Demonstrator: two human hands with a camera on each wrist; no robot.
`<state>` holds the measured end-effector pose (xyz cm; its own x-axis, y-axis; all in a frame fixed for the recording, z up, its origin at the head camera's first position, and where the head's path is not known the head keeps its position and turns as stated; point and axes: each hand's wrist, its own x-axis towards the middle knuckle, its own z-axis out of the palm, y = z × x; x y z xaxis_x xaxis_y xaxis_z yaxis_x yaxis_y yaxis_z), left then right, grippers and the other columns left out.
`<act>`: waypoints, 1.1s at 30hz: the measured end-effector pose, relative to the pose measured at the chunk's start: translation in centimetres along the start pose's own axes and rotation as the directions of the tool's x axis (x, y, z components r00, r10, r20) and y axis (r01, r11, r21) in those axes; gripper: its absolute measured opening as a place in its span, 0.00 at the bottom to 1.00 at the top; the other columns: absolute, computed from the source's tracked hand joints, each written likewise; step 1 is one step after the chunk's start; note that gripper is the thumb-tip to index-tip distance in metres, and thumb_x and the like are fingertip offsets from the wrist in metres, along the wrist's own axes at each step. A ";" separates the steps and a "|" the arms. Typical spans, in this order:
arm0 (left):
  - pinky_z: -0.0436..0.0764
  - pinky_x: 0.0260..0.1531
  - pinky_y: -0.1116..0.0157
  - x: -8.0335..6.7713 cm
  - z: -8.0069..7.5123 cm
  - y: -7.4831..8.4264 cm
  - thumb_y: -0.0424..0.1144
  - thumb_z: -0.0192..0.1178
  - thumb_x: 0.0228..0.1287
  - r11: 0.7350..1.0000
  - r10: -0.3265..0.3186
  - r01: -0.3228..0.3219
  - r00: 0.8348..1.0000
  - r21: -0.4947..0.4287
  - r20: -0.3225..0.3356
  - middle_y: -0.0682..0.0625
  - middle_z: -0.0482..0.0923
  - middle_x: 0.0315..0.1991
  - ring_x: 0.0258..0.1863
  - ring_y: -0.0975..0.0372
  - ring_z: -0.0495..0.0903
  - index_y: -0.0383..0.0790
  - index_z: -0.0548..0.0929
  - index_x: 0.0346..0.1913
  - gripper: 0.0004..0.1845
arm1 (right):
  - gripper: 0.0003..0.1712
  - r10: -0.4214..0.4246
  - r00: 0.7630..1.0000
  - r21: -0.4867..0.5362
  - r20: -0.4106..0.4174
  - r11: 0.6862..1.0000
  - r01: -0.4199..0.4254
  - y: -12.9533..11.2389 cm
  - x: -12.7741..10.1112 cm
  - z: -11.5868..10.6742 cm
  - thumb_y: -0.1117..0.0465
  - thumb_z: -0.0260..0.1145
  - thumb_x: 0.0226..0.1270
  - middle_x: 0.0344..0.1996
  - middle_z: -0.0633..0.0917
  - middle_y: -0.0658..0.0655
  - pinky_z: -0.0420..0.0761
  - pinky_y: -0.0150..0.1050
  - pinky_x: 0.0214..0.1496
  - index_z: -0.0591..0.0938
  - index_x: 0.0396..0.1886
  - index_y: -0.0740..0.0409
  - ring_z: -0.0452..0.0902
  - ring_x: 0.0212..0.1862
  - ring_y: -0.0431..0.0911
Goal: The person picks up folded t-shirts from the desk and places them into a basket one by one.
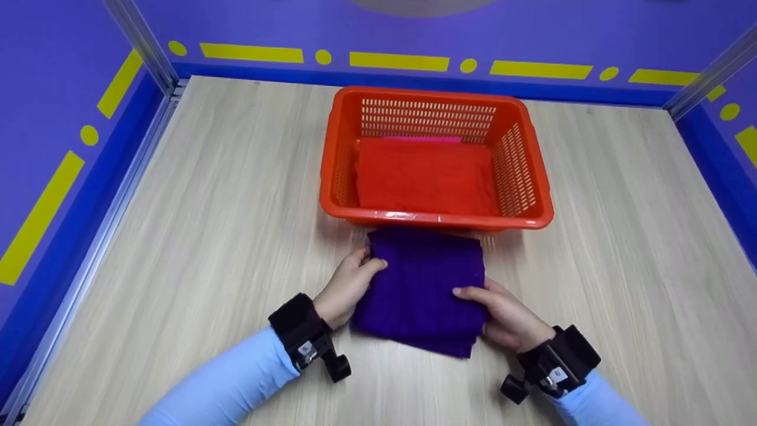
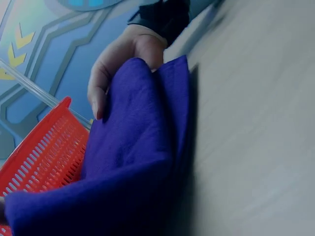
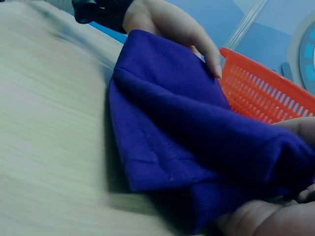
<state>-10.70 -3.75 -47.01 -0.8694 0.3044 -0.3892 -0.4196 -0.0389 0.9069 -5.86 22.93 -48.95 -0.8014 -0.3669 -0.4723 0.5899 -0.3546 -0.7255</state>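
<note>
A folded purple cloth (image 1: 423,290) is held between both hands just in front of the basket. The left hand (image 1: 349,286) grips its left edge, thumb on top and fingers underneath. On the opposite edge the right hand (image 1: 505,312) pinches it the same way, thumb lying on the upper face. In the left wrist view the cloth (image 2: 133,128) shows several layers, with its lower edge close to the tabletop. The right wrist view shows the cloth (image 3: 167,113) sagging in a fold between the hands. Most fingers are hidden beneath it.
Behind the cloth stands an orange-red plastic basket (image 1: 437,219) with slotted walls. Inside lie a folded red cloth (image 1: 423,177) and, behind it, a strip of pink cloth (image 1: 423,139). The wooden tabletop (image 1: 236,195) is bounded by blue-purple panels (image 1: 390,35) at the back and sides.
</note>
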 end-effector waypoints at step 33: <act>0.86 0.34 0.66 -3.5 -1.7 5.4 0.29 0.56 0.72 0.990 0.080 -0.032 0.930 -0.138 0.358 0.49 0.86 0.35 0.33 0.63 0.87 0.26 0.76 0.55 0.13 | 0.21 -0.109 0.894 0.139 0.435 0.989 0.053 -4.5 -5.3 1.1 0.72 0.41 0.81 0.59 0.81 0.64 0.80 0.49 0.60 0.70 0.66 0.60 0.80 0.60 0.56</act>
<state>-10.36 -6.63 -41.05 -0.7493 0.6205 -0.2314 -0.4233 -0.1800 0.8879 -4.16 25.54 -42.60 -0.7379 -0.6633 -0.1249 0.5544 -0.4901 -0.6726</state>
